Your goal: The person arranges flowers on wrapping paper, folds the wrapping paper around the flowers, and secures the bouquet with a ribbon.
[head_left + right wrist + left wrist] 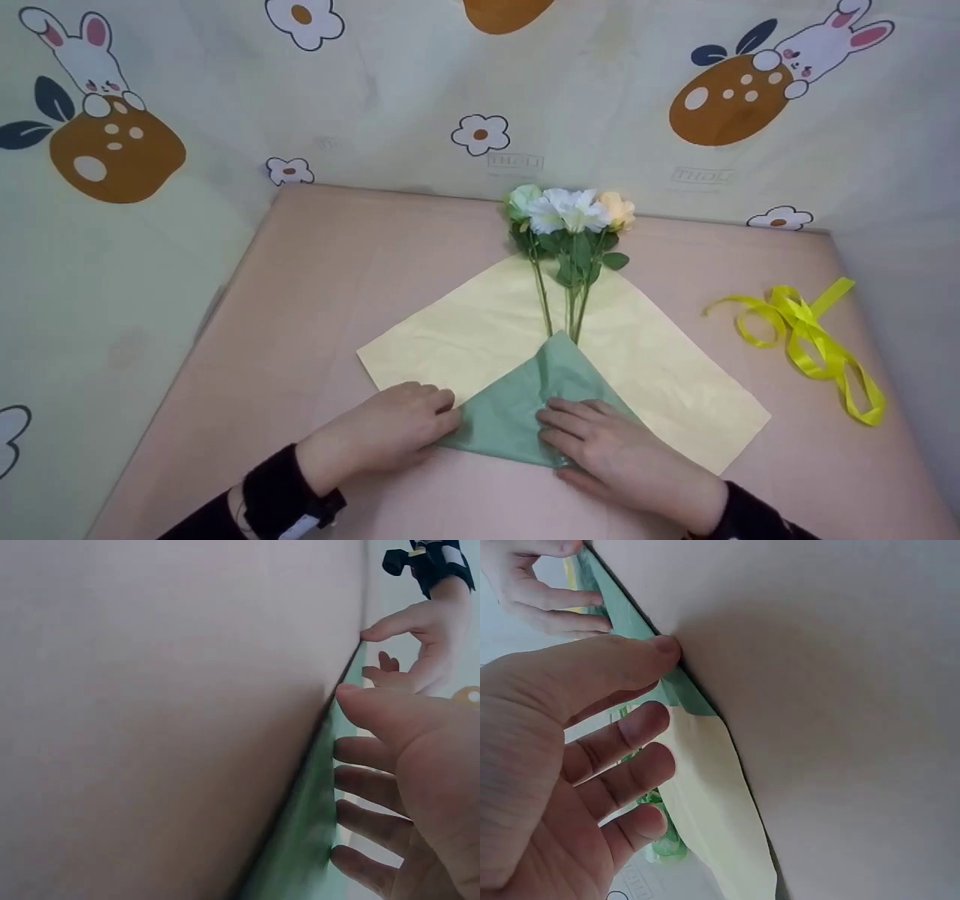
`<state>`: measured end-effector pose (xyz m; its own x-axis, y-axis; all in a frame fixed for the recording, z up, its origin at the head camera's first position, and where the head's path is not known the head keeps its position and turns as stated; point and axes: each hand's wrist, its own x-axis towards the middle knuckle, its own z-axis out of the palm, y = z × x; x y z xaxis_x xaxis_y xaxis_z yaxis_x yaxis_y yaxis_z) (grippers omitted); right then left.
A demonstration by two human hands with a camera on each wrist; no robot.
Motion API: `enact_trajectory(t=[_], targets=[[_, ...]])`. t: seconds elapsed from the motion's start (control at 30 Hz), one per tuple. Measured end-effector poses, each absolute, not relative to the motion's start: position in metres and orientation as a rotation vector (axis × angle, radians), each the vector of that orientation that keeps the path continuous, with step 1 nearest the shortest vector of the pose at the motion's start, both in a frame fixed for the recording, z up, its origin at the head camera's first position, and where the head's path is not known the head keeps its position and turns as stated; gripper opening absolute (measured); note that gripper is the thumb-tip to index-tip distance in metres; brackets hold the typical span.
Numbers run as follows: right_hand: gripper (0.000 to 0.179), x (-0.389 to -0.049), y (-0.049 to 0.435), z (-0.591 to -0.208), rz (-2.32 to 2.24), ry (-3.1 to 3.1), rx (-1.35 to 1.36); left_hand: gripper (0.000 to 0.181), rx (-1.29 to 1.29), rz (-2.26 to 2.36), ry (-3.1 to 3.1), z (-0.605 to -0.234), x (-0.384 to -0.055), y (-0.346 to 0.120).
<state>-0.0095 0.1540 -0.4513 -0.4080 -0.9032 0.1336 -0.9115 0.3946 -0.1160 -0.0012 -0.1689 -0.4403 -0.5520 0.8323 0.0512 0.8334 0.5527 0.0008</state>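
Note:
A sheet of wrapping paper (pixel 450 330), cream on the inside, lies on the table with its green lower flap (pixel 540 420) folded up over the flower stems. Above the flap's tip show the stems and heads of the artificial flowers (pixel 574 214), white, pale green and peach; the stem ends are hidden under it. My left hand (pixel 390 427) pinches the left end of the fold between thumb (pixel 664 649) and forefinger, its other fingers loosely bent. On the green flap rests my right hand (pixel 622 450), fingers spread and nearly straight, thumb along the front folded edge.
A loose, looped yellow ribbon (pixel 814 337) lies on the table to the right of the paper. The pink table (pixel 300 300) ends at the back against a wall covering (pixel 405 90) printed with rabbits and flowers.

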Motion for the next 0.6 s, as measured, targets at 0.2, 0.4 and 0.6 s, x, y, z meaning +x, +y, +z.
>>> enact_trajectory(t=[0.2,0.4,0.6], targets=[[0.046,-0.006,0.158,-0.456,0.222,-2.549,1.689,0.009,-1.443,0.002,-2.652,-0.448,0.004,-0.166],[0.048,-0.005,0.16,-0.458,0.232,-2.558,1.698,0.012,-1.407,0.059,-2.544,-0.444,0.002,-0.162],[0.051,-0.003,0.161,-0.459,0.196,-2.547,1.666,0.015,-1.31,0.094,-2.478,-0.422,-0.004,-0.149]])
